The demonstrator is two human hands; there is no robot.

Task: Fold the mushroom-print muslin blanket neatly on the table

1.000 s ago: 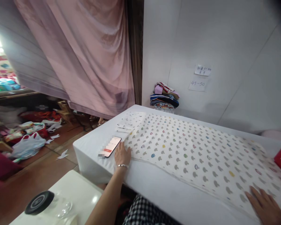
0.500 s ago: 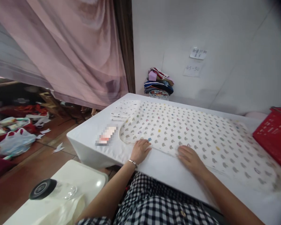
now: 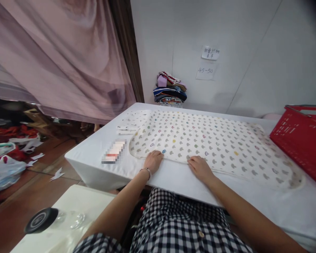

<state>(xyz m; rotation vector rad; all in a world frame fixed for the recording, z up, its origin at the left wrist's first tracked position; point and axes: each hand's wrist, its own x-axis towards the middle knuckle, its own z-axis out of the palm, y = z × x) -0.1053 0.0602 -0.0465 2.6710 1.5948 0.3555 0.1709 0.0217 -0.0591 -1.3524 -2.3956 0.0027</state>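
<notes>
A white printed cloth point(image 3: 181, 135) with grey, bear-like shapes and a few coloured ones lies spread over the white-covered table point(image 3: 89, 147). Its corners are rounded. At the cloth's near edge, towards its left end, my left hand point(image 3: 153, 162) has its fingers curled over the hem. My right hand point(image 3: 201, 169) holds the same edge further right, fingers and thumb together. Between the two hands the hem runs nearly straight. Folded white fabric point(image 3: 133, 121) with small dark prints lies by the cloth's far left corner, partly under it.
A pixelated flat item point(image 3: 114, 151) lies left of the cloth. On the right stands a red plastic basket point(image 3: 302, 140). Folded clothes point(image 3: 170, 89) are stacked by the wall. A white stool-like surface point(image 3: 86, 200) at lower left bears a clear bottle with a black lid point(image 3: 41, 220).
My view has turned slightly right, bringing more of the red basket in. My fingers, laid on the cloth's near edge before, are now closed on it. The near hem looks straighter.
</notes>
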